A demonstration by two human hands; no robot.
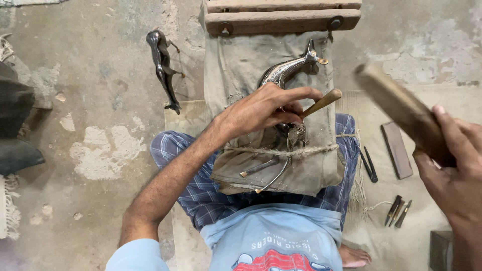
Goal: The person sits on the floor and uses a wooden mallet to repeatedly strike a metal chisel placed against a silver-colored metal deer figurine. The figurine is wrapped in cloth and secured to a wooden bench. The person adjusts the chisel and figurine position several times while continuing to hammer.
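Firmly, left fingers (281, 108) clamp a wooden-handled chisel (321, 103); right fingers (444, 135) grip a blurred mallet (401, 110).

I see a dark metal animal figure (163, 68) lying on the concrete floor (90, 125) at upper left, a flat sharpening stone (396, 149) right, black tweezers (368, 164) beside it, small chisels (398, 212) nearer, dark fabric (15, 120) at the floor's left edge.
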